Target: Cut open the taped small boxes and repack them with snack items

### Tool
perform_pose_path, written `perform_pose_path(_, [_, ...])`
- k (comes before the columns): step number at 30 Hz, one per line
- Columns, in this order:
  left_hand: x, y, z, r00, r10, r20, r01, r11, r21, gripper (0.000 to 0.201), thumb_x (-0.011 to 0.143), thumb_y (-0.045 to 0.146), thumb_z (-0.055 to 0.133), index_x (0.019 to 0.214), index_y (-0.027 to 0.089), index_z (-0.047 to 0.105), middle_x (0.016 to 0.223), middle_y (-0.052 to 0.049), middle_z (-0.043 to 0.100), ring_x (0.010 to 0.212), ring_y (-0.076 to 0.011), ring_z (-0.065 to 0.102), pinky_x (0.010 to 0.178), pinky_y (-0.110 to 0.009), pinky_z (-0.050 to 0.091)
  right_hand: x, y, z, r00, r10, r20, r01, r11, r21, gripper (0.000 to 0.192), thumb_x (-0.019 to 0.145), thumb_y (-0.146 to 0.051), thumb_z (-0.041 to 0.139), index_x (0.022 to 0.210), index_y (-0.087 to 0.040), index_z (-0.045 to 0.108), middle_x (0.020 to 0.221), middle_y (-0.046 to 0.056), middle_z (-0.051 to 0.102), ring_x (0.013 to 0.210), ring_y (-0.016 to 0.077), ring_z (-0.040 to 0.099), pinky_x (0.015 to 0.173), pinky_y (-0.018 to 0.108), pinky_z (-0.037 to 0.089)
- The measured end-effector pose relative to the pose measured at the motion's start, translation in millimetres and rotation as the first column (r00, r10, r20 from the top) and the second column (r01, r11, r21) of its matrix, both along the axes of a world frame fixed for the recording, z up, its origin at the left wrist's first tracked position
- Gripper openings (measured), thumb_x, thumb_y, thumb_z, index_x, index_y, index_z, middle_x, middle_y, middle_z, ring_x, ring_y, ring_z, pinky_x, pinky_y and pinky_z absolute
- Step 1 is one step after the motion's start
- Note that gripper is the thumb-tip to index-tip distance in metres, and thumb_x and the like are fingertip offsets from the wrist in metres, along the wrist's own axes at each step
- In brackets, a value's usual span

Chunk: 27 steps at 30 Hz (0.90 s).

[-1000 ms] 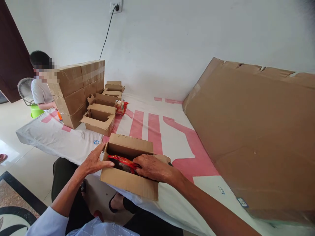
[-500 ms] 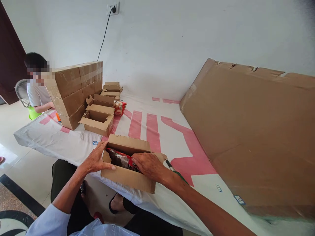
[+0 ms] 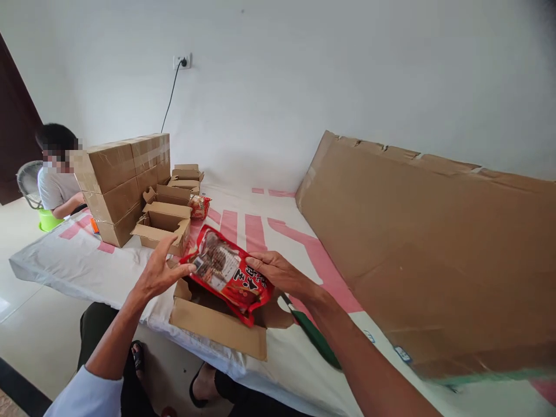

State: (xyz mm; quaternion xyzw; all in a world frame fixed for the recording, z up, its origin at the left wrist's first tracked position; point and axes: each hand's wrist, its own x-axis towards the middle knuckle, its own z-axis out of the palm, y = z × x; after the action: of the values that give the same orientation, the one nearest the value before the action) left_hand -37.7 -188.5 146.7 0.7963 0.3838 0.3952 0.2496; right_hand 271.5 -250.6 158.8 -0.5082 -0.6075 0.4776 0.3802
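Note:
A red plastic food bag [image 3: 226, 266] with a clear window and dark contents is held tilted above an open cardboard box [image 3: 217, 330]. My right hand [image 3: 284, 273] grips the bag's right end, thumb on top. At its left end is my left hand [image 3: 154, 275], open with fingers apart; the thumb overlaps the bag's corner, and whether it presses there I cannot tell. The box stands at the table's near edge with its flaps up, its inside largely hidden by the bag.
Open boxes [image 3: 163, 226] and another red bag [image 3: 200, 207] stand farther back beside stacked taped cartons [image 3: 117, 185]. A person [image 3: 58, 179] sits at the far left. A large cardboard sheet [image 3: 425, 260] leans at the right. A dark green object [image 3: 315, 339] lies under my right forearm.
The red bag has come up out of the box in my right hand. My left hand has left the box's edge and moved up beside the bag. The camera view has shifted.

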Motion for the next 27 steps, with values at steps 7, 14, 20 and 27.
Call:
perform_pose_path(7, [31, 20, 49.1, 0.863, -0.458, -0.212, 0.406, 0.880, -0.246, 0.031, 0.083, 0.044, 0.081, 0.097, 0.016, 0.081, 0.083, -0.002, 0.075, 0.077, -0.0195, 0.066, 0.071, -0.027, 0.050, -9, 32, 66.0, 0.872, 0.131, 0.473, -0.276, 0.928, 0.251, 0.040, 0.092, -0.050, 0.062, 0.064, -0.021, 0.064, 0.063, -0.002, 0.061, 0.061, 0.0133, 0.049, 0.061, 0.029, 0.040])
perform_pose_path(14, [51, 21, -21.3, 0.791, 0.046, 0.610, 0.247, 0.888, -0.387, 0.058, 0.069, 0.060, 0.092, 0.101, 0.013, 0.081, 0.089, -0.007, 0.079, 0.077, -0.0201, 0.069, 0.075, -0.030, 0.057, -26, 40, -15.0, 0.847, -0.491, -0.205, 0.532, 0.782, 0.324, 0.079, 0.072, -0.069, 0.084, 0.134, -0.022, 0.069, 0.137, 0.018, 0.071, 0.118, 0.0342, 0.068, 0.091, 0.047, 0.059])
perform_pose_path(20, [57, 34, -40.0, 0.746, 0.032, 0.665, 0.415, 0.759, -0.502, 0.068, 0.058, 0.058, 0.100, 0.105, 0.011, 0.084, 0.089, -0.009, 0.081, 0.078, -0.0215, 0.073, 0.075, -0.031, 0.058, -47, 53, -80.4, 0.846, -0.163, -0.507, 0.216, 0.975, 0.048, 0.064, 0.074, -0.066, 0.087, 0.120, -0.022, 0.079, 0.116, 0.009, 0.082, 0.103, 0.0329, 0.077, 0.089, 0.046, 0.063])
perform_pose_path(27, [53, 76, -45.7, 0.794, 0.012, 0.608, 0.420, 0.712, -0.563, 0.059, 0.048, 0.051, 0.103, 0.085, 0.009, 0.084, 0.074, -0.008, 0.078, 0.068, -0.0200, 0.072, 0.075, -0.034, 0.059, -35, 92, -91.1, 0.829, -0.152, -0.539, 0.245, 0.964, 0.106, 0.054, 0.072, -0.058, 0.090, 0.110, -0.021, 0.083, 0.107, 0.008, 0.084, 0.105, 0.0321, 0.076, 0.099, 0.048, 0.059])
